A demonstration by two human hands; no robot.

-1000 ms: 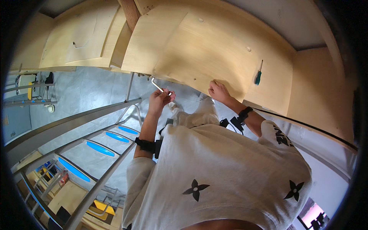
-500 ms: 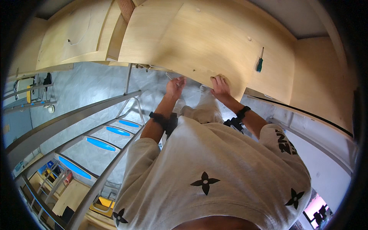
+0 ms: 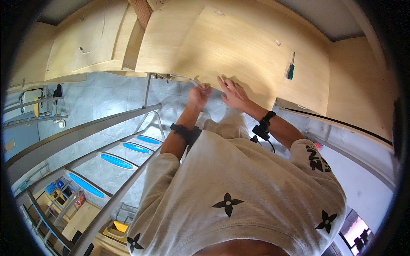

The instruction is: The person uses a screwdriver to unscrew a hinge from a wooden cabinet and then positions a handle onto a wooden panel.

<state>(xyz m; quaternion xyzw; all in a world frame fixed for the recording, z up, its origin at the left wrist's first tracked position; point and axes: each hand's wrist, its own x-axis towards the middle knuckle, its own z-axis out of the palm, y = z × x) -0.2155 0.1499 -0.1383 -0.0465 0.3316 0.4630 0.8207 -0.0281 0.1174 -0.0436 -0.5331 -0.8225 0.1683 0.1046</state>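
Observation:
My left hand (image 3: 199,97) is closed at the near edge of a pale wooden panel (image 3: 243,51). From its fingers sticks a thin, light-coloured stick-like piece (image 3: 194,82); its exact kind I cannot make out. Just to the right, my right hand (image 3: 235,94) rests on the panel's edge. Its index finger stretches out over the wood and the other fingers are partly bent, with nothing visible in them. Farther right on the panel lies a screwdriver (image 3: 291,71) with a dark green handle.
A metal ladder (image 3: 119,160) with blue treads stands on the left, close to my left arm. Below lies a grey tiled floor (image 3: 106,91). A thin white cable (image 3: 96,45) lies on the wooden surface at the far left. A metal rail (image 3: 350,158) runs along the right.
My right hand has shifted left along the panel's edge, and its index finger has straightened onto the wood. The left hand has moved slightly right with the thin piece. The view has shifted a little.

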